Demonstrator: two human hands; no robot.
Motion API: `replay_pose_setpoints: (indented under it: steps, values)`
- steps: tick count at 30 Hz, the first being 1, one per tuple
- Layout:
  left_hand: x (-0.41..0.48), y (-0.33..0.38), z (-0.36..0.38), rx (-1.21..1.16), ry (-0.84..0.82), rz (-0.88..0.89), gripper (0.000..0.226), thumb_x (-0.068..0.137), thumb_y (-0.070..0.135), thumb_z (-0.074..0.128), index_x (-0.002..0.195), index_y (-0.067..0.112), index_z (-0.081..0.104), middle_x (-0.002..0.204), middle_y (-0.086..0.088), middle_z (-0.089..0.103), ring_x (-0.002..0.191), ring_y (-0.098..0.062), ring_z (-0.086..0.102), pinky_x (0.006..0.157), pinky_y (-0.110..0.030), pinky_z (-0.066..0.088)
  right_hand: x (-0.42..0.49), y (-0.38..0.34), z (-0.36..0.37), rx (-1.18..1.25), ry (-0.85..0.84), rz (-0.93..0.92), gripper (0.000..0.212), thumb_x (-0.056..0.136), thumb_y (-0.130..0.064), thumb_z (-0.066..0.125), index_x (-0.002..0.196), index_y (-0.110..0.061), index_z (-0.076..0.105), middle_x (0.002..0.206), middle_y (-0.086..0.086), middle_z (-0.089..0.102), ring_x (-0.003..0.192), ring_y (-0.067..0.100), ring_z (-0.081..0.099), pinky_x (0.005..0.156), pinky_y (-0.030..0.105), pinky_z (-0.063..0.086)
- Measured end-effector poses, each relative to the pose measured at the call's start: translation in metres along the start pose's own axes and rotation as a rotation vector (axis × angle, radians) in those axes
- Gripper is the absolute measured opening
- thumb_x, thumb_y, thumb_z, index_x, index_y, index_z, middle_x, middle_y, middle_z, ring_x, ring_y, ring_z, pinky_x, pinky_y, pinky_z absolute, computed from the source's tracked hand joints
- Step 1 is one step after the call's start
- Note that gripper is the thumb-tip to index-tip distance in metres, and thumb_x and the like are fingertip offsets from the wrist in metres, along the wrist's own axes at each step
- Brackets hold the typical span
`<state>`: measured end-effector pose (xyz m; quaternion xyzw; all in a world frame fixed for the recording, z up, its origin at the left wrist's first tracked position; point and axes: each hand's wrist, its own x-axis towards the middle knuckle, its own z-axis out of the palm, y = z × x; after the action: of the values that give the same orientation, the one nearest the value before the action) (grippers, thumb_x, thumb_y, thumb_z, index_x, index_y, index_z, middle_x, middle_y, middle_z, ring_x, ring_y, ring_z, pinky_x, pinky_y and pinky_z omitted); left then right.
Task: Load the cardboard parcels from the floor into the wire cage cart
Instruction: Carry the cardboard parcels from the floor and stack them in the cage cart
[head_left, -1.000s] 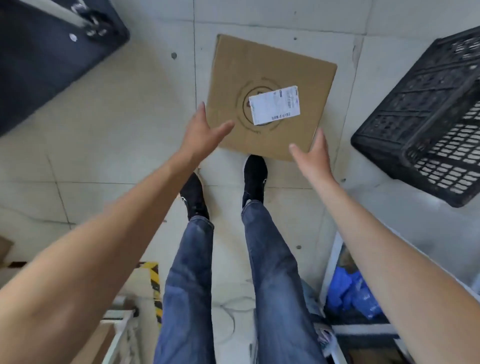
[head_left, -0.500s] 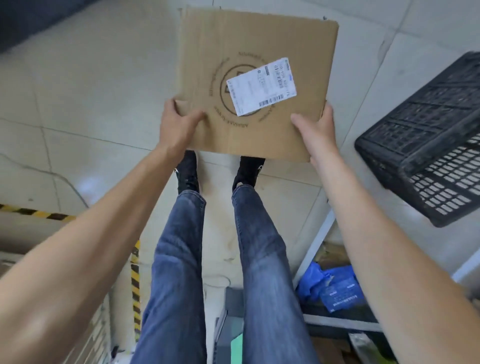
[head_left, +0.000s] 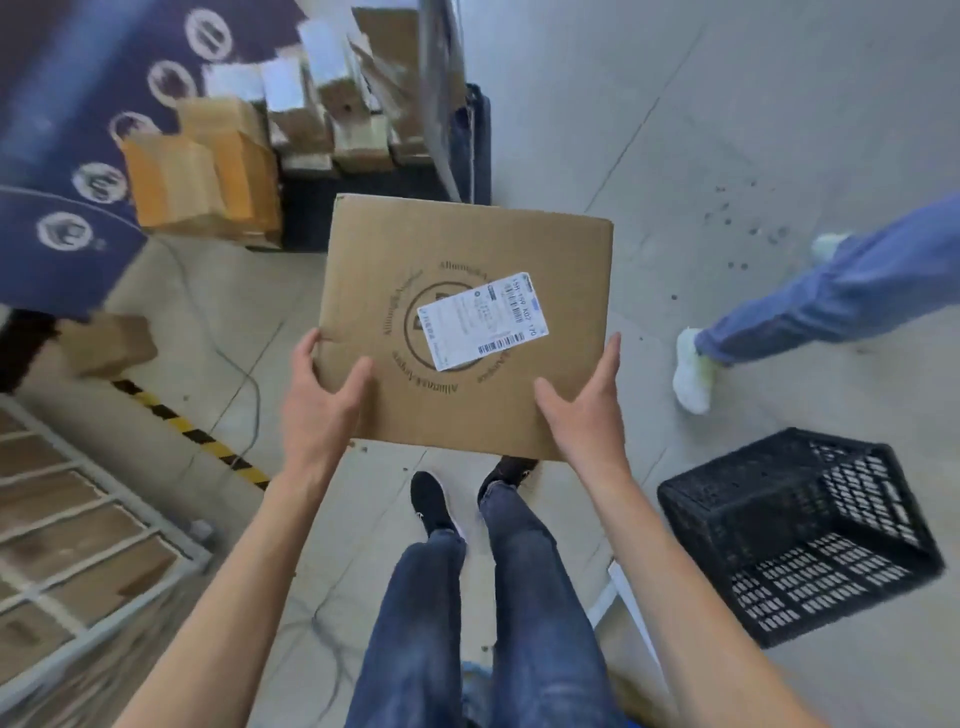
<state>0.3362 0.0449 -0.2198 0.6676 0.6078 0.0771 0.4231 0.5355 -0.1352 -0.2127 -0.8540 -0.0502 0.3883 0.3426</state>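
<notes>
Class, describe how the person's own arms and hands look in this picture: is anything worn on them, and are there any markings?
The left forearm and right forearm are bare up to the frame's edge, with no sleeves showing. The left hand and right hand wear no gloves. No rings, watch, bands or markings are visible.

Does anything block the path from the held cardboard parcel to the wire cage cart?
Nothing visible. The left hand and right hand hold the flat brown cardboard parcel; only yellow-black floor tape lies toward the white wire cage cart.
</notes>
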Motion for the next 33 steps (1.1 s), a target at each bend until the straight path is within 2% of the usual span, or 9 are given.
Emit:
replay_pose_setpoints:
  steps: [3, 7, 9, 12, 14, 18, 24, 28, 33]
  values:
    - [-0.040, -0.008, -0.081, -0.029, 0.153, -0.075, 0.069, 0.080, 0.064, 0.060, 0.140, 0.045, 0.033, 0.128, 0.017, 0.049, 0.111, -0.008, 0.051, 0.086, -0.033, 0.044, -0.058, -0.055, 0.017, -0.081, -0.061, -0.169, 0.098, 0.089, -0.040, 0.062, 0.155, -0.041, -0.010, 0.156, -0.009, 0.031, 0.108, -0.001, 0.043, 0.078, 0.019, 0.036]
    - [-0.110, -0.046, -0.191, -0.086, 0.372, -0.183, 0.068, 0.079, 0.068, 0.056, 0.140, 0.046, 0.034, 0.129, 0.011, 0.054, 0.107, -0.017, 0.057, 0.084, -0.038, 0.050, -0.144, -0.114, 0.064, -0.200, -0.247, -0.335, 0.096, 0.090, -0.041, 0.061, 0.154, -0.045, -0.011, 0.162, -0.012, 0.021, 0.133, 0.011, 0.042, 0.088, 0.025, 0.036]
    - [-0.144, -0.066, -0.232, -0.079, 0.500, -0.234, 0.067, 0.081, 0.065, 0.053, 0.141, 0.042, 0.038, 0.130, 0.009, 0.057, 0.106, -0.016, 0.056, 0.081, -0.033, 0.044, -0.184, -0.134, 0.089, -0.257, -0.330, -0.400, 0.096, 0.090, -0.038, 0.060, 0.154, -0.043, -0.011, 0.160, -0.012, 0.025, 0.126, 0.013, 0.045, 0.088, 0.027, 0.036]
    - [-0.215, -0.112, -0.306, -0.089, 0.721, -0.345, 0.062, 0.087, 0.058, 0.049, 0.143, 0.034, 0.044, 0.126, 0.000, 0.064, 0.100, -0.018, 0.058, 0.080, -0.037, 0.043, -0.269, -0.156, 0.141, -0.341, -0.454, -0.560, 0.095, 0.091, -0.037, 0.061, 0.156, -0.039, -0.008, 0.151, -0.010, 0.035, 0.112, 0.003, 0.038, 0.088, 0.025, 0.033]
    - [-0.267, -0.151, -0.350, -0.107, 0.835, -0.399, 0.062, 0.087, 0.057, 0.048, 0.143, 0.031, 0.047, 0.121, -0.003, 0.067, 0.099, -0.021, 0.060, 0.080, -0.038, 0.043, -0.327, -0.167, 0.178, -0.399, -0.533, -0.663, 0.095, 0.091, -0.038, 0.063, 0.157, -0.037, -0.004, 0.154, -0.011, 0.032, 0.120, 0.001, 0.036, 0.093, 0.025, 0.032]
    - [-0.358, -0.222, -0.434, -0.176, 1.015, -0.486, 0.060, 0.087, 0.056, 0.047, 0.142, 0.033, 0.050, 0.128, 0.003, 0.066, 0.106, -0.016, 0.058, 0.084, -0.038, 0.046, -0.436, -0.180, 0.257, -0.474, -0.704, -0.811, 0.092, 0.091, -0.037, 0.065, 0.159, -0.035, 0.004, 0.160, -0.010, 0.030, 0.141, 0.011, 0.034, 0.109, 0.030, 0.031]
    - [-0.451, -0.311, -0.561, -0.149, 1.150, -0.598, 0.064, 0.085, 0.062, 0.041, 0.142, 0.035, 0.050, 0.134, 0.001, 0.062, 0.119, -0.027, 0.056, 0.095, -0.045, 0.044, -0.582, -0.187, 0.360, -0.550, -0.821, -1.042, 0.083, 0.092, -0.047, 0.060, 0.158, -0.034, 0.012, 0.154, -0.007, 0.042, 0.135, 0.017, 0.045, 0.109, 0.039, 0.039]
    - [-0.481, -0.359, -0.654, -0.173, 1.248, -0.583, 0.056, 0.085, 0.061, 0.043, 0.133, 0.036, 0.057, 0.129, 0.003, 0.065, 0.116, -0.023, 0.057, 0.092, -0.039, 0.044, -0.662, -0.215, 0.431, -0.502, -0.882, -1.220, 0.077, 0.094, -0.047, 0.057, 0.158, -0.028, 0.018, 0.154, -0.006, 0.039, 0.128, 0.010, 0.045, 0.102, 0.032, 0.038]
    - [-0.468, -0.416, -0.766, -0.150, 1.312, -0.538, 0.045, 0.082, 0.058, 0.047, 0.117, 0.037, 0.066, 0.116, 0.007, 0.070, 0.110, -0.021, 0.061, 0.098, -0.043, 0.048, -0.728, -0.253, 0.526, -0.469, -0.903, -1.323, 0.075, 0.096, -0.049, 0.053, 0.158, -0.030, 0.016, 0.156, -0.004, 0.036, 0.134, 0.018, 0.045, 0.099, 0.031, 0.037]
